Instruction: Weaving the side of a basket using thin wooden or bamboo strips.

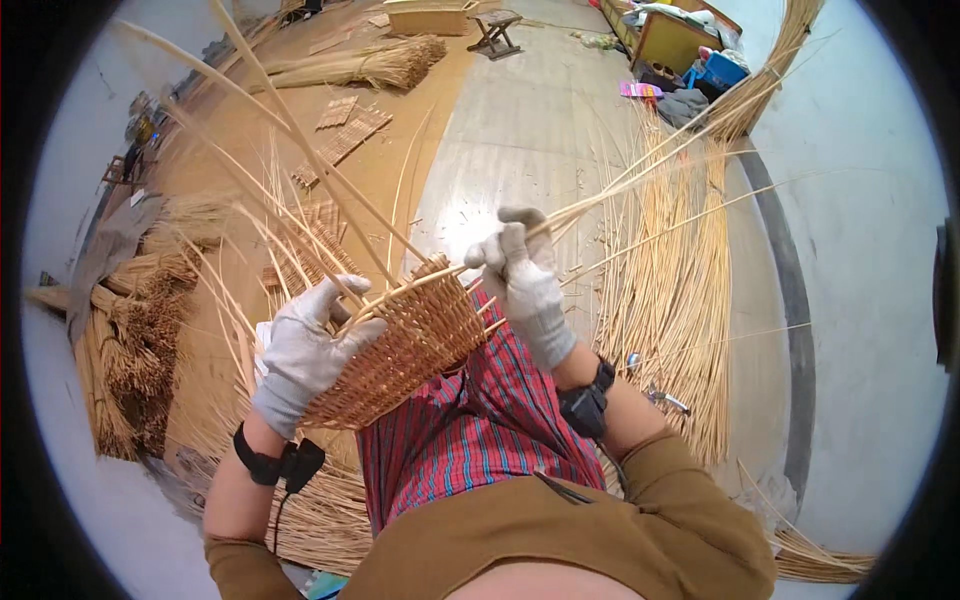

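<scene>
A partly woven wicker basket (415, 335) rests tilted over my lap, with long pale rods standing up from its rim. My left hand (312, 335), in a white work glove, grips the basket's rim on its left side, the thumb lying along the upper edge. At the basket's right corner my right hand (520, 275), gloved too, is closed around long willow rods (600, 200) that run from the rim up to the right. Loose rod ends stick out below that hand. The basket's inside is mostly hidden.
A thick spread of loose rods (675, 310) lies on the floor to my right. Tied bundles (135, 350) stand on the left. Beyond are woven panels (345, 140), a rod bundle (370, 65), a small stool (495, 32) and a blue container (722, 70).
</scene>
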`<state>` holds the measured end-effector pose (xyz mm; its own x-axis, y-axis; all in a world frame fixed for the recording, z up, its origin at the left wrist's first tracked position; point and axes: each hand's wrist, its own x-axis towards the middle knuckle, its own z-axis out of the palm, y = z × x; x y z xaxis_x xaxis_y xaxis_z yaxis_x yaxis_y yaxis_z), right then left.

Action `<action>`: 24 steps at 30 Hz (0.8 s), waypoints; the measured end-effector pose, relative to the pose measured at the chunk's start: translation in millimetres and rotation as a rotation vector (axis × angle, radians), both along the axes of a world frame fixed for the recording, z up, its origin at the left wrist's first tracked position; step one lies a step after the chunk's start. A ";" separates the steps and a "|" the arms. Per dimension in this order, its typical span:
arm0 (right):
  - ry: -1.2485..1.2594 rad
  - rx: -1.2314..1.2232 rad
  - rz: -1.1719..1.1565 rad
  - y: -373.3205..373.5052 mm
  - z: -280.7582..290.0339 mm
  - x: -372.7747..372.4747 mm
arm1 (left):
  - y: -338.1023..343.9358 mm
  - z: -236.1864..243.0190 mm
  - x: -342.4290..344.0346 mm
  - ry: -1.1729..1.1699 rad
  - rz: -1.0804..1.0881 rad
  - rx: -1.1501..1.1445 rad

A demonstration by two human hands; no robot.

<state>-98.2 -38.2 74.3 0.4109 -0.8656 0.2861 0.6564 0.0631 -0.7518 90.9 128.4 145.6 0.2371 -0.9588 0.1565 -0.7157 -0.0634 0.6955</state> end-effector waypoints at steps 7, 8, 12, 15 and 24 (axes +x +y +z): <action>-0.103 0.002 0.034 11.9 -29.5 -9.2 | -23.7 11.5 3.9 -0.450 -0.176 -0.274; -0.131 -0.019 0.048 12.1 -27.3 -8.8 | -25.7 11.3 2.9 -0.361 -0.166 -0.149; -0.077 0.024 0.005 20.8 -25.0 -4.5 | -23.2 7.3 -6.2 0.005 -0.045 -0.004; -0.065 -0.179 -0.097 42.0 -21.3 -12.4 | -20.0 5.9 -9.6 -0.029 -0.038 -0.062; 0.535 -0.982 -0.046 21.3 100.5 16.6 | -20.4 7.6 -7.5 -0.188 -0.063 -0.084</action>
<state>-81.6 -16.9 174.8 0.6590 -0.3787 0.6498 0.2200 -0.7292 -0.6480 83.4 108.0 153.2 0.1358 -0.9526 0.2722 -0.8340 0.0384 0.5505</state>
